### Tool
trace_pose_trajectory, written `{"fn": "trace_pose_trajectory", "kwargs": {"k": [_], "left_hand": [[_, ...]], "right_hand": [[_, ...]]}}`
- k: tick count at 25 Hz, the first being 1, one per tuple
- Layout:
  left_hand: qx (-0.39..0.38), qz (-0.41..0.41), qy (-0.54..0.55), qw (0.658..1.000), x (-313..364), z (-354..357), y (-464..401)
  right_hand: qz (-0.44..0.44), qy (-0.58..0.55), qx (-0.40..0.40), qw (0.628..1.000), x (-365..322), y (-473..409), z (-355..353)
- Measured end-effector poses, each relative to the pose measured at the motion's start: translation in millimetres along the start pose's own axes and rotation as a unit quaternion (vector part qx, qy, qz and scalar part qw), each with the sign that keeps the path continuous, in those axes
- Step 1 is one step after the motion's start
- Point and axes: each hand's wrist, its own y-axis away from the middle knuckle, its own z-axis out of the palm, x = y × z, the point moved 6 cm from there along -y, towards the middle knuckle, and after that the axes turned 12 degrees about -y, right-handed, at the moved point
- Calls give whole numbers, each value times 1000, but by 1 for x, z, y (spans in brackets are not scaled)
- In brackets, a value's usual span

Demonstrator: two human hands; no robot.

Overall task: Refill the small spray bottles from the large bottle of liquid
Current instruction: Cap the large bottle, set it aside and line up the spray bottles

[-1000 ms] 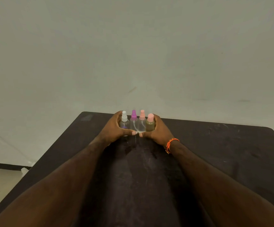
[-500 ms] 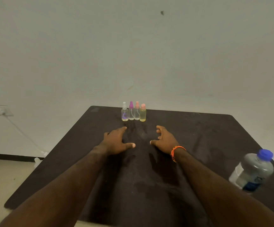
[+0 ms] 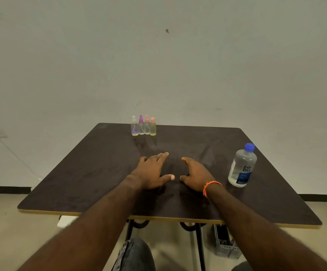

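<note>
Four small spray bottles (image 3: 143,126), standing upright in a tight row touching one another at the far edge of the dark worktop (image 3: 84,173): from the left, a clear-capped one with a purple mark inside, a magenta-capped one, a pink-capped one, both looking nearly clear, then a pink-capped one with yellowish liquid; all caps on, apparently lined up for filling in turn. Left hand (image 3: 152,171), flat above the worktop's middle, grip spread, holding nothing. Right hand (image 3: 195,176), just beside it, orange band at the wrist, fingers loosely curved, grip empty. Large bottle (image 3: 242,166), upright near the right hand, blue cap on, blue label, clear liquid, within easy reach for the pour, I'd judge.
</note>
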Motion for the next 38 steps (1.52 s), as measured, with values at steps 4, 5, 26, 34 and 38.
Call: {"fn": "trace_pose_trajectory", "kwargs": {"k": [4, 5, 26, 34, 38], "left_hand": [[-3, 14, 10, 1000, 22, -6, -4], [-3, 17, 20, 1000, 29, -6, -7], [39, 116, 395, 911, 197, -6, -99], [85, 113, 443, 886, 176, -17, -98], [110, 107, 431, 889, 162, -43, -112]], "right_hand": [[-17, 10, 16, 1000, -2, 26, -17], [-23, 15, 30, 999, -1, 33, -24], [121, -163, 210, 956, 118, 107, -126], [89, -191, 235, 949, 102, 95, -116], [72, -197, 249, 946, 89, 71, -131]]}}
